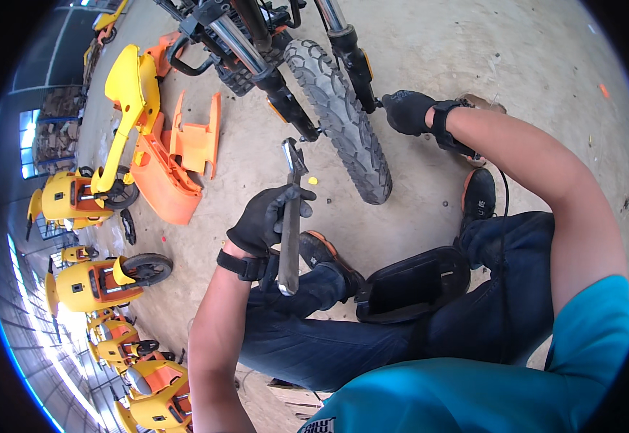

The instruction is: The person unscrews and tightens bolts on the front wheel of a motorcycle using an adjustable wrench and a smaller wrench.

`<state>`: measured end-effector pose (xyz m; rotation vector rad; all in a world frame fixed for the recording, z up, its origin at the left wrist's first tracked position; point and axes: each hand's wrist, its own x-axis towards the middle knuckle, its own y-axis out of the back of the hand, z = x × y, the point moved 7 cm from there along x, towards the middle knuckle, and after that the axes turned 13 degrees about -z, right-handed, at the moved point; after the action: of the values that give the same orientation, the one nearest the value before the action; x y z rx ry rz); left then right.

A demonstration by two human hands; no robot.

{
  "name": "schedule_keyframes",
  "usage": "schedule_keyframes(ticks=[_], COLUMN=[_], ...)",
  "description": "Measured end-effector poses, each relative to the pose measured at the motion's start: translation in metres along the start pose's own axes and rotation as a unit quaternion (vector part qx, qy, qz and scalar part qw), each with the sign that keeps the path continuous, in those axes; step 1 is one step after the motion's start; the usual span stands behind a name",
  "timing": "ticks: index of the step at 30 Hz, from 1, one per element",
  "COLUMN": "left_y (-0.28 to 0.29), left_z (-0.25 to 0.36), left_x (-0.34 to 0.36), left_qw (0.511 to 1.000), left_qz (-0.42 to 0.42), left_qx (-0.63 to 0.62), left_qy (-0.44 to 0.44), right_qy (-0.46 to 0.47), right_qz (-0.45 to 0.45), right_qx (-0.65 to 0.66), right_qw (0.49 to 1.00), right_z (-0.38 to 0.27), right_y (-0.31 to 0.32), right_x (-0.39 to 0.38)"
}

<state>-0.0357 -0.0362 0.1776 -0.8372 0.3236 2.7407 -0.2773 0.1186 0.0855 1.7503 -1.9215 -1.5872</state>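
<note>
My left hand [260, 220], in a black glove, is closed round an adjustable wrench [291, 234], its jaw pointing up toward the wheel. My right hand [407, 113], gloved too, has its fingers drawn together at the lower end of the right fork leg [354, 68], by the axle. What its fingertips hold is hidden. Between the fork legs stands a front wheel with a knobby black tyre [340, 119]. The left fork leg [286, 105] ends near the wrench's jaw, with a small gap between them.
Orange body panels [163, 177] and a yellow panel [123, 94] lie on the concrete floor to the left. Several yellow scooters [84, 285] stand beyond. A black open tray-like part [412, 285] sits between my legs. A small yellow piece [313, 180] lies near the tyre.
</note>
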Motion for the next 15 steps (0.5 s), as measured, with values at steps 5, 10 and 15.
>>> schedule_keyframes(ticks=[5, 10, 15], left_y=[0.004, 0.009, 0.01], left_z=[0.001, -0.012, -0.011], left_x=[0.009, 0.01, 0.012], left_qw=[0.998, 0.996, 0.996], left_qz=[0.015, 0.002, 0.009], left_qx=[0.048, -0.081, -0.083], left_qy=[-0.044, 0.028, 0.003], right_qy=[0.109, 0.012, 0.059], right_qz=[-0.067, -0.032, 0.043], right_qx=[-0.215, -0.063, -0.063], right_qw=[0.968, 0.997, 0.995], right_z=[0.017, 0.02, 0.007], right_y=[-0.031, -0.018, -0.011], right_x=[0.02, 0.01, -0.002])
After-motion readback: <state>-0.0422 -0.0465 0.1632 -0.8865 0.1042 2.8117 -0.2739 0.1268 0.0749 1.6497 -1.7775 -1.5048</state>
